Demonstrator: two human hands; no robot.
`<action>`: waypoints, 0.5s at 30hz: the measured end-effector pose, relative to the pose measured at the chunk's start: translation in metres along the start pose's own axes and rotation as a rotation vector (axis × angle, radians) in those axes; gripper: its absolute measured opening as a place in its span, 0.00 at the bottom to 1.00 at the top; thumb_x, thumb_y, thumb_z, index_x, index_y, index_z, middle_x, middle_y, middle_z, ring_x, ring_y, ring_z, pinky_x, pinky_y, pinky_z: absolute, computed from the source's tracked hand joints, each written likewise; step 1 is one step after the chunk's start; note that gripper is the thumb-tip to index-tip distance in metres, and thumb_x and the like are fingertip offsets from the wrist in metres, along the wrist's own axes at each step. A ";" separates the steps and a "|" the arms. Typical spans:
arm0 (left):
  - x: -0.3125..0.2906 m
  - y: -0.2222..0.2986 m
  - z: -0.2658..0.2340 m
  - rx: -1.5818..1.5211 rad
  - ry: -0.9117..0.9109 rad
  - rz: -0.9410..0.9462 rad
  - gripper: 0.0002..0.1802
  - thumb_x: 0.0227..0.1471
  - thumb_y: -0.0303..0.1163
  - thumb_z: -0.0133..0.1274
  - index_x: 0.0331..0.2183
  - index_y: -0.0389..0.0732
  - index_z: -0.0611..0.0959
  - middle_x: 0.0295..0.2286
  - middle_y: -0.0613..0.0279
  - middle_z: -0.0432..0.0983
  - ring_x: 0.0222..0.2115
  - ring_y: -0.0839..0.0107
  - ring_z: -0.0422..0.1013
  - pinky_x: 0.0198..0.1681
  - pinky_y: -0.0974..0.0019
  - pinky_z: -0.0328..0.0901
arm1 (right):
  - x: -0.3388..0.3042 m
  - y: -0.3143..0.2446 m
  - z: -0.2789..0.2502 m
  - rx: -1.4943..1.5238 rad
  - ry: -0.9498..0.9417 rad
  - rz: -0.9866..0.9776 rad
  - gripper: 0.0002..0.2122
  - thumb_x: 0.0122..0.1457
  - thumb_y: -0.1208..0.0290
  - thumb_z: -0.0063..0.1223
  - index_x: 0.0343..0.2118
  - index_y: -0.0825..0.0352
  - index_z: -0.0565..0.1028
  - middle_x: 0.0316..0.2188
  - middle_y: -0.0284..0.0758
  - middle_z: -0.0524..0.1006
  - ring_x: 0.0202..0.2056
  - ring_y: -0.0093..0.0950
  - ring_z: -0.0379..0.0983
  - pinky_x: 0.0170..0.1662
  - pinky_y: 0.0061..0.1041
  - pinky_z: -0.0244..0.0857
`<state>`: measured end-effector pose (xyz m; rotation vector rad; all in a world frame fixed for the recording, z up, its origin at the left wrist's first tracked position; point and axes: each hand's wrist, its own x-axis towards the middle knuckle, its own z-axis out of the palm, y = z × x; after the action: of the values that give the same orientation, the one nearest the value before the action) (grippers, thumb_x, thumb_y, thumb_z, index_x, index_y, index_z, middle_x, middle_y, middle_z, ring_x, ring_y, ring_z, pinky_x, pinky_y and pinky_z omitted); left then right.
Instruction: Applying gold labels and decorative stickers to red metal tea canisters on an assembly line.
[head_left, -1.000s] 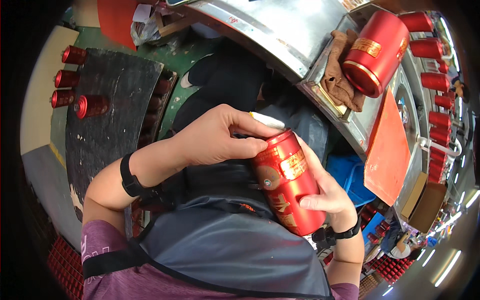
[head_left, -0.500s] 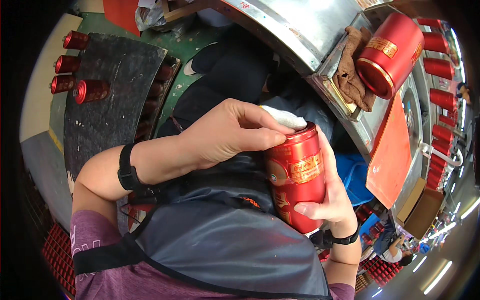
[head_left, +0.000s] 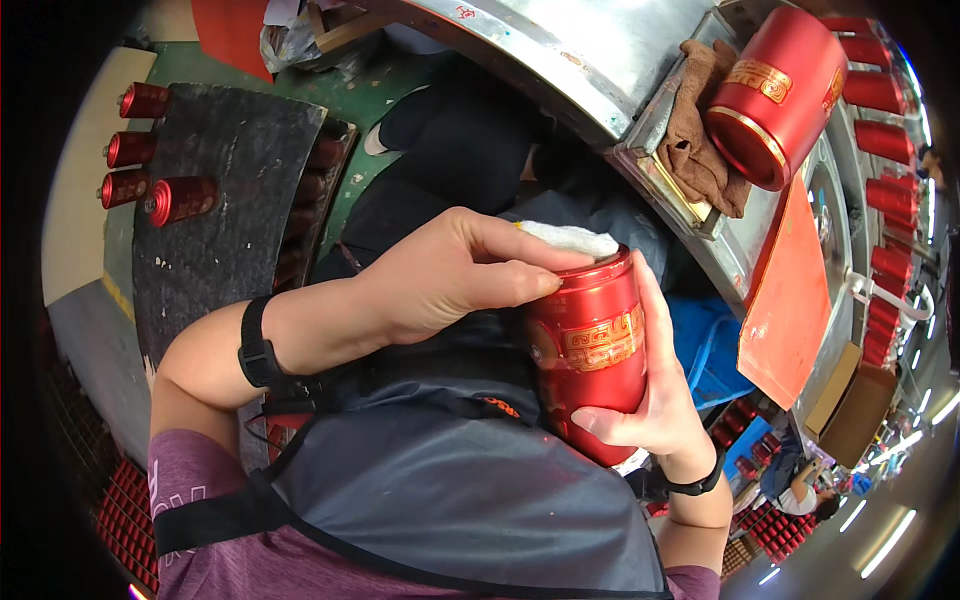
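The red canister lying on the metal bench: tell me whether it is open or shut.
Open. The red canister lies tipped on a brown cloth, its lidless mouth showing a hollow inside.

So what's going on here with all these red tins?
A person holds a red cylindrical metal tin with gold patterning in the right hand, while the left hand presses a white cloth pad onto its top. Another red tin lies beside a brown rag on the steel bench.
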<state>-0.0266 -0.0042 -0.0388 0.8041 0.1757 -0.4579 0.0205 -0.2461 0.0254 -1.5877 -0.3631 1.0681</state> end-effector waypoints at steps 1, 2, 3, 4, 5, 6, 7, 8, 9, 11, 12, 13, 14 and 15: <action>0.001 0.002 0.001 0.005 0.007 -0.035 0.17 0.55 0.22 0.55 0.47 0.31 0.83 0.50 0.47 0.77 0.53 0.63 0.71 0.60 0.61 0.63 | 0.000 0.000 0.001 0.007 0.009 -0.005 0.58 0.42 0.75 0.70 0.71 0.64 0.37 0.67 0.44 0.54 0.65 0.35 0.58 0.66 0.34 0.53; 0.003 0.001 0.002 0.006 0.007 -0.034 0.17 0.55 0.22 0.55 0.47 0.31 0.83 0.50 0.47 0.77 0.53 0.63 0.71 0.60 0.61 0.63 | 0.000 -0.001 0.001 0.007 0.009 -0.006 0.58 0.42 0.75 0.70 0.71 0.64 0.37 0.67 0.44 0.54 0.65 0.35 0.58 0.66 0.34 0.53; 0.005 0.001 0.003 -0.012 0.011 -0.025 0.17 0.55 0.22 0.55 0.47 0.31 0.83 0.50 0.47 0.77 0.53 0.62 0.71 0.60 0.60 0.62 | -0.001 -0.001 0.003 -0.032 0.027 -0.015 0.58 0.42 0.75 0.70 0.71 0.64 0.37 0.67 0.44 0.54 0.65 0.35 0.58 0.66 0.34 0.53; 0.007 0.001 0.003 -0.031 0.014 -0.016 0.17 0.55 0.22 0.55 0.47 0.31 0.83 0.50 0.47 0.76 0.53 0.62 0.71 0.60 0.60 0.62 | -0.001 -0.001 0.004 -0.071 0.045 -0.024 0.58 0.42 0.75 0.70 0.71 0.65 0.37 0.67 0.44 0.54 0.65 0.35 0.57 0.66 0.34 0.53; 0.008 0.001 0.003 -0.029 0.013 -0.017 0.17 0.55 0.22 0.55 0.47 0.31 0.83 0.50 0.47 0.76 0.53 0.62 0.71 0.60 0.60 0.62 | -0.001 -0.001 0.005 -0.071 0.047 -0.025 0.58 0.42 0.75 0.70 0.71 0.65 0.37 0.67 0.44 0.54 0.65 0.35 0.57 0.66 0.34 0.53; 0.009 0.001 0.003 -0.030 0.008 -0.012 0.17 0.55 0.22 0.55 0.47 0.30 0.82 0.50 0.47 0.76 0.54 0.62 0.71 0.60 0.60 0.62 | -0.001 -0.003 0.005 -0.055 0.052 -0.018 0.58 0.42 0.75 0.70 0.71 0.65 0.37 0.67 0.44 0.53 0.65 0.35 0.57 0.66 0.34 0.53; 0.010 0.001 0.003 -0.031 0.004 -0.007 0.17 0.55 0.23 0.55 0.48 0.30 0.82 0.51 0.47 0.76 0.54 0.62 0.71 0.60 0.60 0.62 | -0.001 -0.003 0.005 -0.038 0.058 -0.010 0.58 0.42 0.75 0.70 0.71 0.65 0.37 0.67 0.44 0.53 0.65 0.35 0.57 0.66 0.34 0.53; 0.009 -0.001 0.002 -0.029 0.001 -0.009 0.17 0.55 0.23 0.55 0.48 0.30 0.82 0.51 0.47 0.76 0.54 0.62 0.71 0.60 0.60 0.62 | -0.001 -0.002 0.004 -0.038 0.061 -0.011 0.58 0.42 0.75 0.70 0.71 0.65 0.37 0.67 0.44 0.53 0.65 0.35 0.57 0.66 0.34 0.53; 0.008 -0.004 -0.001 -0.036 -0.024 0.008 0.17 0.56 0.23 0.55 0.48 0.33 0.83 0.51 0.50 0.76 0.53 0.65 0.71 0.60 0.62 0.62 | -0.001 0.001 0.002 -0.007 0.051 0.000 0.58 0.42 0.75 0.70 0.71 0.65 0.37 0.67 0.44 0.53 0.65 0.35 0.57 0.66 0.34 0.53; 0.006 -0.006 -0.005 -0.041 -0.048 0.024 0.16 0.57 0.24 0.55 0.48 0.35 0.83 0.51 0.53 0.77 0.52 0.68 0.71 0.59 0.64 0.62 | 0.000 0.005 -0.002 0.026 0.040 0.010 0.58 0.42 0.75 0.70 0.71 0.65 0.37 0.67 0.44 0.53 0.66 0.35 0.56 0.66 0.34 0.53; 0.005 -0.007 -0.005 -0.045 -0.057 0.015 0.17 0.57 0.24 0.55 0.48 0.35 0.83 0.52 0.53 0.76 0.53 0.68 0.70 0.60 0.64 0.61 | 0.000 0.006 -0.003 0.008 0.029 -0.008 0.58 0.42 0.75 0.70 0.71 0.65 0.36 0.67 0.44 0.53 0.66 0.34 0.56 0.66 0.34 0.53; 0.005 -0.007 -0.006 -0.048 -0.067 0.007 0.17 0.57 0.24 0.55 0.49 0.35 0.83 0.53 0.53 0.75 0.54 0.67 0.69 0.61 0.64 0.60 | 0.000 0.007 -0.004 -0.010 0.017 -0.027 0.58 0.42 0.75 0.70 0.71 0.65 0.36 0.67 0.44 0.53 0.66 0.34 0.56 0.66 0.34 0.53; 0.006 -0.006 -0.005 -0.048 -0.065 0.005 0.17 0.57 0.24 0.55 0.49 0.35 0.83 0.53 0.53 0.75 0.54 0.67 0.69 0.61 0.64 0.60 | 0.001 0.007 -0.003 -0.008 0.017 -0.027 0.58 0.42 0.75 0.70 0.71 0.65 0.36 0.67 0.44 0.53 0.66 0.34 0.56 0.66 0.34 0.53; 0.008 -0.005 -0.004 -0.041 -0.042 0.003 0.17 0.56 0.24 0.55 0.48 0.33 0.82 0.52 0.50 0.76 0.54 0.64 0.70 0.61 0.62 0.61 | 0.002 0.007 -0.002 0.022 0.033 -0.027 0.58 0.42 0.75 0.70 0.71 0.65 0.36 0.67 0.44 0.53 0.65 0.34 0.57 0.66 0.33 0.53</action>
<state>-0.0217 -0.0068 -0.0472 0.7540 0.1444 -0.4663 0.0212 -0.2487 0.0186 -1.5745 -0.3483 1.0216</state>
